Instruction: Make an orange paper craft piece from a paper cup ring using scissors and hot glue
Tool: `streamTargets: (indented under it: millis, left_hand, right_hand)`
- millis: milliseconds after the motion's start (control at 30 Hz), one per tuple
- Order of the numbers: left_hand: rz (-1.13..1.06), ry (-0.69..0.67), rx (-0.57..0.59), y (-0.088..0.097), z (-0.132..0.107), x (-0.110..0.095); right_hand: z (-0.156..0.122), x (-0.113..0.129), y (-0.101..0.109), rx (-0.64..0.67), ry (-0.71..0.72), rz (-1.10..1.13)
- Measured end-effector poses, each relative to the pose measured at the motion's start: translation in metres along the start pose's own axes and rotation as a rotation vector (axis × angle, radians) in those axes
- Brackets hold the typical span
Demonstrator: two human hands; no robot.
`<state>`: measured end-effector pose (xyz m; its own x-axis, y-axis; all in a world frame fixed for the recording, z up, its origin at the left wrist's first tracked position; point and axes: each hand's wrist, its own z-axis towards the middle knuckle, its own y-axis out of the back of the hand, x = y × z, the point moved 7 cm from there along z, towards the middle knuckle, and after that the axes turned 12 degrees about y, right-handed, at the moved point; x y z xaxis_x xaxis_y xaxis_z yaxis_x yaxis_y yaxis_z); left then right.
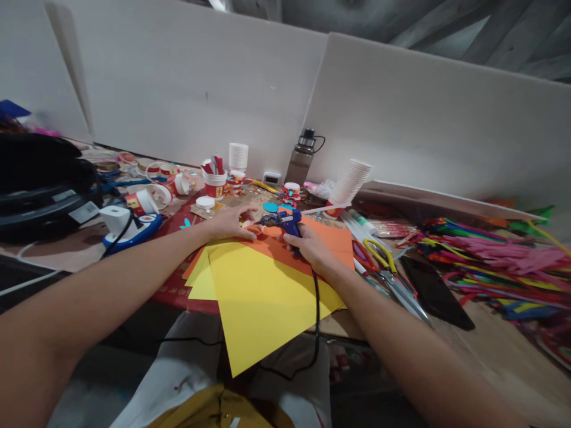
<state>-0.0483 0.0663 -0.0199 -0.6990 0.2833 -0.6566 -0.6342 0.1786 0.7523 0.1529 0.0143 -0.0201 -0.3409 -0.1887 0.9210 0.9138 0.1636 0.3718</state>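
Note:
My right hand is wrapped round the handle of a blue hot glue gun. A long pale glue stick sticks out of its back, and its nozzle points left. My left hand curves, thumb and fingers, about a small white-rimmed round piece, which looks like part of a paper cup; the fingers partly hide it. The nozzle is close to this piece; I cannot tell if they touch. Beneath both hands lie orange paper and yellow paper, the yellow overhanging the table edge.
Scissors, a black phone and colourful pipe cleaners lie at right. Behind stand a bottle and stacked paper cups. At left are a blue-white power strip and cut cups. The gun's black cord hangs down.

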Motion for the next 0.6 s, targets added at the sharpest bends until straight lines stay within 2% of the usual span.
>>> streamTargets:
  millis: [367, 600]
  left_hand:
    - [0.056, 0.015, -0.012, 0.004, -0.006, -0.011]
    - [0.046, -0.008, -0.014, 0.003, -0.004, -0.009]
  right_hand:
    - [-0.004, 0.005, 0.0, -0.034, -0.01, 0.021]
    - [-0.004, 0.004, 0.0, -0.043, -0.017, 0.016]
